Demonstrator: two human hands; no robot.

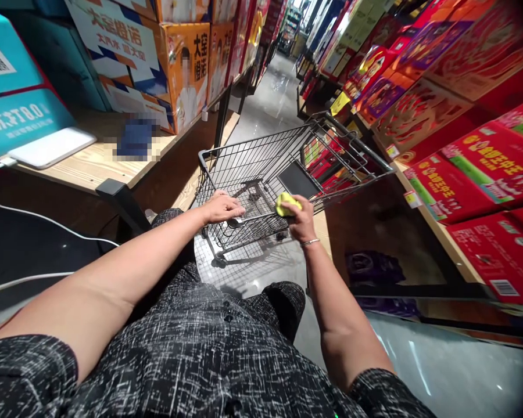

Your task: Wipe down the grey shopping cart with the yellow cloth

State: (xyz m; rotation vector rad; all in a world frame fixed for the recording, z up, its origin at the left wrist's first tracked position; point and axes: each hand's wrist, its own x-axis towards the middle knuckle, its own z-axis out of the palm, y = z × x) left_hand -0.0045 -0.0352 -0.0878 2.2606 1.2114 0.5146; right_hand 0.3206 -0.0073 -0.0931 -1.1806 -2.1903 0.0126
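A grey wire shopping cart (261, 157) stands in front of me in a shop aisle. My left hand (222, 207) rests on the cart's handle bar (255, 218), fingers curled over it. My right hand (299, 220) is closed on a yellow cloth (286, 202) and presses it against the right part of the same bar. A thin bracelet circles my right wrist. A dark flat panel (297, 179) lies inside the cart's basket.
Red gift boxes (470, 162) fill the slanted shelves on the right. On the left a wooden shelf (91, 165) carries orange and white cartons (157, 52), teal boxes (13, 87) and a white pad with a cable. The glossy grey aisle floor (270, 98) runs ahead.
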